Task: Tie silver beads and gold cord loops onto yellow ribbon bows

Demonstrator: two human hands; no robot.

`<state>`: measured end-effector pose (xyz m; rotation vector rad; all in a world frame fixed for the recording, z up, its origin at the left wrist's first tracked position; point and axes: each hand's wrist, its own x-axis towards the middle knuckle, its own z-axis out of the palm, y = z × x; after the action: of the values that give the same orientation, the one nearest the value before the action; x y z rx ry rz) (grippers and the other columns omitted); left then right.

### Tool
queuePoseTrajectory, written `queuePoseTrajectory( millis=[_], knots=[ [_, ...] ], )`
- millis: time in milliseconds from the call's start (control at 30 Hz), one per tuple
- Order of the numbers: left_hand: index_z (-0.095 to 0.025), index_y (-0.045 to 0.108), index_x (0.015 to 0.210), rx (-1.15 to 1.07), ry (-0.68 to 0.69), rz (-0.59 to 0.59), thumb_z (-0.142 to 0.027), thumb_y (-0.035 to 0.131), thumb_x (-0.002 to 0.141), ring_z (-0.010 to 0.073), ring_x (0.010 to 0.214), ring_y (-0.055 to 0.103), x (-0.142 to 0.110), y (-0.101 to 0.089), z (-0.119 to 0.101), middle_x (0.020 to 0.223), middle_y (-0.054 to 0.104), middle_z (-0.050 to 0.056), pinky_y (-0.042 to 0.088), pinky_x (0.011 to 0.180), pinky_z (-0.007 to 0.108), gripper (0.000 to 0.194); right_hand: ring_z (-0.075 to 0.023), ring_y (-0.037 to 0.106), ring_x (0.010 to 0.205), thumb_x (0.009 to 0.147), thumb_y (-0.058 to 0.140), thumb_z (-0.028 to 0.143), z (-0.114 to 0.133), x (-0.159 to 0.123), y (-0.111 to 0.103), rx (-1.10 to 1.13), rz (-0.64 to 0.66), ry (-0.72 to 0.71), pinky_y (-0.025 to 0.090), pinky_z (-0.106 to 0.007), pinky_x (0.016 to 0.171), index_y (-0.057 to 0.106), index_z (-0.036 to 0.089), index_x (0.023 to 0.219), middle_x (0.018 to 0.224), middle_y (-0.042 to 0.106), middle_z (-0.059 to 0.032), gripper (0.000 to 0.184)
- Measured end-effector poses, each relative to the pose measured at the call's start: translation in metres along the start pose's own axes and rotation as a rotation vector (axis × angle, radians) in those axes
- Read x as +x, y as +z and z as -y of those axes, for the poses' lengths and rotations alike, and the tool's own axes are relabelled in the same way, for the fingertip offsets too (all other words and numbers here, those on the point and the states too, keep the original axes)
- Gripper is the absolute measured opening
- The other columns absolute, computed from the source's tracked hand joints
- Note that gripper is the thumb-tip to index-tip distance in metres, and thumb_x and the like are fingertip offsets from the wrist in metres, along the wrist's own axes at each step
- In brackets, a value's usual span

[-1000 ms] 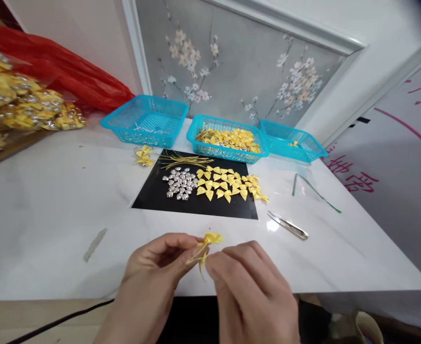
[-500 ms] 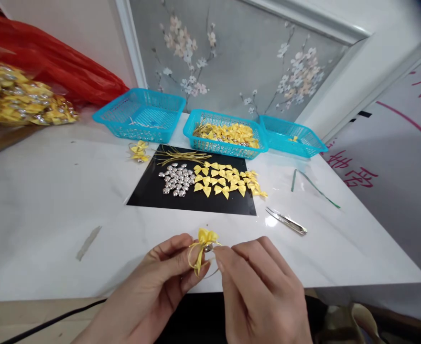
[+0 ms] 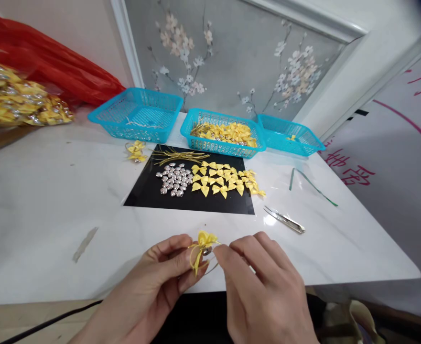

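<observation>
Between the thumb and fingers of my left hand is a yellow ribbon bow, held just above the table's front edge. A silver bead sits against the bow, and a thin gold cord loops around them. My right hand is closed, its thumb and forefinger pinching the gold cord beside the bead. Beyond my hands, a black mat carries silver beads, rows of yellow bows and a bundle of gold cords. Some bows spill past the mat's right edge.
Blue baskets line the back: the left one holds white strips, the middle one finished-looking bows, the right one a small yellow piece. Tweezers and a green strip lie right. A bag of bows stands left.
The bow has turned in my left fingers, so the silver bead now shows. My right fingers have drawn slightly away to the right with the cord. The view has shifted a little.
</observation>
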<state>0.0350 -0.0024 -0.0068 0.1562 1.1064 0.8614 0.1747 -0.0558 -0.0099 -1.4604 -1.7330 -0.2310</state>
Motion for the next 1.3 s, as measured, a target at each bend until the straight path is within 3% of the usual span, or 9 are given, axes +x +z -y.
queuePoseTrajectory(
  millis=[200,367,467,667,800,933,1067,1167,1300],
  knots=[
    [-0.013,0.076,0.065,0.046,-0.015,0.116,0.013,0.065,0.079,0.0158,0.055,0.073,0.001,-0.005,0.0,0.064,0.075,0.008,0.063,0.052,0.021,0.031,-0.0186,0.039,0.065,0.097,0.042,0.006,-0.009,0.007,-0.004,-0.014,0.075,-0.054,0.025,-0.033,0.061,0.066,0.018,0.084,0.074,0.058,-0.0034,0.031],
    [-0.011,0.077,0.066,0.057,-0.035,0.085,0.014,0.065,0.077,0.0168,0.062,0.075,0.003,-0.004,-0.001,0.071,0.077,0.01,0.066,0.061,0.024,0.031,-0.0184,0.04,0.066,0.097,0.038,0.006,-0.012,0.012,-0.006,-0.018,0.135,-0.078,0.025,-0.033,0.062,0.06,0.019,0.075,0.076,0.058,-0.0031,0.034],
    [-0.012,0.077,0.065,0.078,-0.009,0.088,0.011,0.075,0.071,0.0171,0.064,0.075,0.005,-0.003,0.0,0.071,0.077,0.009,0.066,0.064,0.025,0.024,-0.0186,0.041,0.066,0.096,0.038,0.004,-0.015,0.012,-0.01,-0.029,0.148,-0.088,0.027,-0.033,0.062,0.06,0.019,0.075,0.074,0.058,-0.0029,0.034],
    [-0.016,0.078,0.066,0.227,0.122,0.141,-0.021,0.099,0.049,0.0146,0.067,0.071,0.006,-0.006,0.0,0.072,0.078,0.004,0.059,0.062,0.017,0.028,-0.0124,0.056,0.069,0.091,0.05,0.003,-0.019,0.013,-0.024,0.24,0.243,0.033,0.043,-0.023,0.057,0.064,0.019,0.091,0.087,0.06,-0.0023,0.021],
    [-0.018,0.077,0.064,0.317,0.169,0.183,-0.027,0.097,0.054,0.0091,0.06,0.061,0.003,-0.004,-0.002,0.063,0.071,-0.001,0.05,0.054,0.013,0.024,-0.0104,0.06,0.065,0.093,0.048,0.004,-0.015,0.014,-0.025,0.305,0.193,0.051,0.048,-0.02,0.057,0.063,0.023,0.112,0.083,0.06,0.0003,0.031],
    [-0.019,0.077,0.062,0.397,0.238,0.24,-0.027,0.091,0.062,0.0092,0.06,0.057,0.0,-0.003,-0.001,0.062,0.07,-0.002,0.048,0.056,0.014,0.016,-0.0121,0.065,0.076,0.095,0.043,0.006,-0.01,0.013,-0.022,0.266,0.196,0.046,0.052,-0.021,0.061,0.063,0.024,0.107,0.1,0.061,-0.0044,0.03],
    [-0.023,0.08,0.066,0.527,0.414,0.171,-0.028,0.085,0.068,0.0126,0.067,0.062,0.001,-0.007,0.002,0.067,0.075,-0.001,0.051,0.062,0.017,0.008,-0.0152,0.068,0.089,0.097,0.047,0.013,-0.008,0.01,-0.019,0.236,0.239,0.144,0.057,-0.025,0.075,0.062,0.022,0.108,0.104,0.062,-0.0055,0.02],
    [-0.026,0.081,0.069,0.61,0.523,0.125,-0.028,0.082,0.07,0.0152,0.068,0.066,0.001,-0.01,0.003,0.071,0.078,-0.001,0.054,0.064,0.019,0.003,-0.014,0.066,0.077,0.098,0.053,0.017,-0.007,0.009,-0.015,0.244,0.253,0.153,0.057,-0.025,0.071,0.062,0.022,0.104,0.096,0.061,-0.0039,0.013],
    [-0.026,0.082,0.066,0.669,0.592,0.065,-0.026,0.08,0.068,0.0173,0.066,0.068,-0.004,-0.005,0.001,0.069,0.079,0.001,0.056,0.061,0.018,0.003,-0.0135,0.064,0.071,0.096,0.052,0.01,-0.006,0.005,-0.008,0.243,0.231,0.099,0.055,-0.025,0.064,0.064,0.019,0.102,0.094,0.062,-0.0053,0.017]
  ],
)
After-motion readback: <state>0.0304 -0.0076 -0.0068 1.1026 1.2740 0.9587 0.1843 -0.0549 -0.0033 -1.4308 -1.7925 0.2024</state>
